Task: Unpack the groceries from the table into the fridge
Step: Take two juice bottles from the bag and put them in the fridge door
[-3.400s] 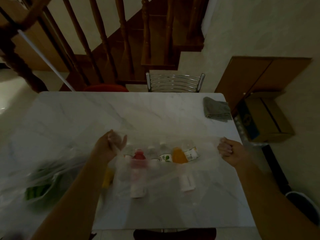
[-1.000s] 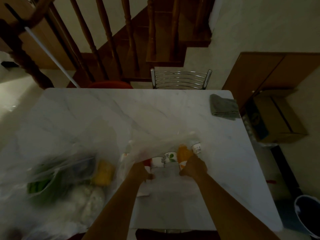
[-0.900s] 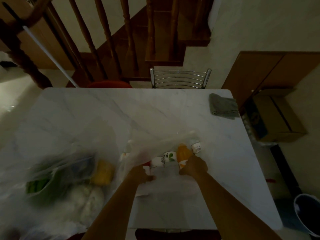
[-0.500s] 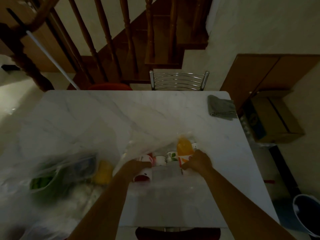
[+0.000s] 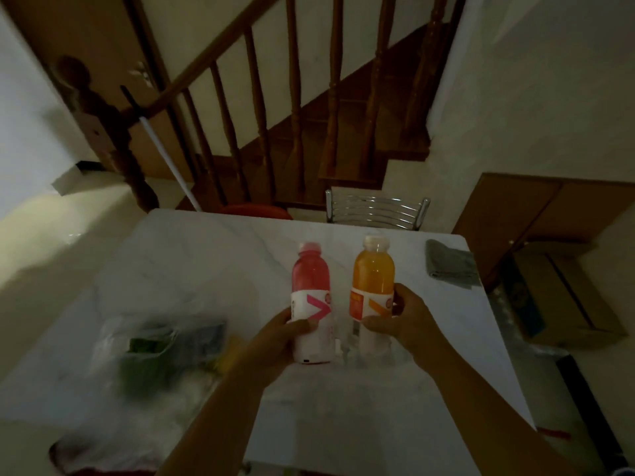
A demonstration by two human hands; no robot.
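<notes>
Both bottles had risen from the bag; left hand [image 5: 275, 341] gripped pink bottle [image 5: 312, 290], right hand [image 5: 405, 321] orange bottle [image 5: 372, 280], at 12 o'clock; upright carrying advisable.

At the frame's centre two bottles [image 5: 311, 300] stand side by side above the table [image 5: 192, 255]; a bag [image 5: 161, 352] lies lower left, a cloth [image 5: 448, 264] right, a chair [image 5: 376, 213] behind.

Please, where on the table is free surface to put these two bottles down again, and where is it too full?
The table is bare across its far half, from the far left corner to the grey cloth. The near right part, beside the right forearm, is bare too. The near left is crowded by the plastic bags of groceries.
</notes>
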